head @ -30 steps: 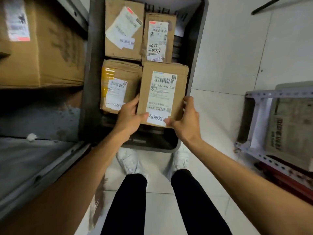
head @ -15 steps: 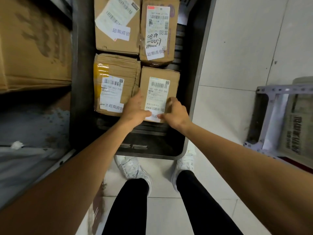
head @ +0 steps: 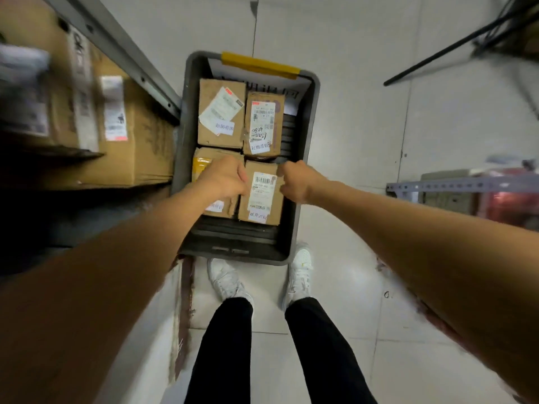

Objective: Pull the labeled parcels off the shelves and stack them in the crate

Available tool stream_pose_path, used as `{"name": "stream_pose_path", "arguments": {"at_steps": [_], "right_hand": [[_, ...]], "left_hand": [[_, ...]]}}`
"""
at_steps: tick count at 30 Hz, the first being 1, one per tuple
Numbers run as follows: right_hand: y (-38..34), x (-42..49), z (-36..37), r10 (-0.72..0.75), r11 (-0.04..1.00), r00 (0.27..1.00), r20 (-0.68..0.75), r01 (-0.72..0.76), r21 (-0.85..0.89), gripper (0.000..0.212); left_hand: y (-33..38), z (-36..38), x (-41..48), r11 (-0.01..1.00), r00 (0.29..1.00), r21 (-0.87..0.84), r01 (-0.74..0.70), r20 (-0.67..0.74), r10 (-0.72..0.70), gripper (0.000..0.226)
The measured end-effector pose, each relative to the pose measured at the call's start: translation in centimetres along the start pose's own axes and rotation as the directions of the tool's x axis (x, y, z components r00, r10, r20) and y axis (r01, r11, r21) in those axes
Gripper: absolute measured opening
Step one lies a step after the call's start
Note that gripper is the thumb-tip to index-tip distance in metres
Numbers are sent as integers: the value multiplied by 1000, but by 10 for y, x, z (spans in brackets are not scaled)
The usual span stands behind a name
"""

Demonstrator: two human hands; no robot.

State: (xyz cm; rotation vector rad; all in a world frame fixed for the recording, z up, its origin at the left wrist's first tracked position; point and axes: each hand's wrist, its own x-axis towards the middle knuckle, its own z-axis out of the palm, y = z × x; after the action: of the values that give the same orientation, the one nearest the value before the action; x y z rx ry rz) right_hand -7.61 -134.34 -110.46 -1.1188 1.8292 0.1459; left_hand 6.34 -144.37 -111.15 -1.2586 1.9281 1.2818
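Cardboard, the labelled parcel is set at the crate's near-right corner — left hand and right hand loosely curled, grip unclear — and could be tipped if snagged.

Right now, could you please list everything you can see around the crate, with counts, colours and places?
crate: one, grey with a yellow handle, on the floor ahead of the feet
parcels in the crate: four, brown cardboard with white labels, two rows of two
boxes on the left shelf: at least two, brown, labelled; blurred
right rack: one, grey metal, contents blurred
shoes: two, white, on the tiled floor
left hand: over the near-left parcel
right hand: at the near-right parcel's edge
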Motion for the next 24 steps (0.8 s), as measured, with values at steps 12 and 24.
{"name": "stream_pose_path", "arguments": {"at_steps": [12,24], "right_hand": [[-172,-262,-273,-374,793,924,-75,277,-543,39],[-343,-480,-268,-669,316,728,150,462,-829,28]], "left_hand": [[167,-217,-339,990,842,-57,-128,-533,79,16],[133,-154,-616,973,546,-231,-1,-815,-193,13]]}}
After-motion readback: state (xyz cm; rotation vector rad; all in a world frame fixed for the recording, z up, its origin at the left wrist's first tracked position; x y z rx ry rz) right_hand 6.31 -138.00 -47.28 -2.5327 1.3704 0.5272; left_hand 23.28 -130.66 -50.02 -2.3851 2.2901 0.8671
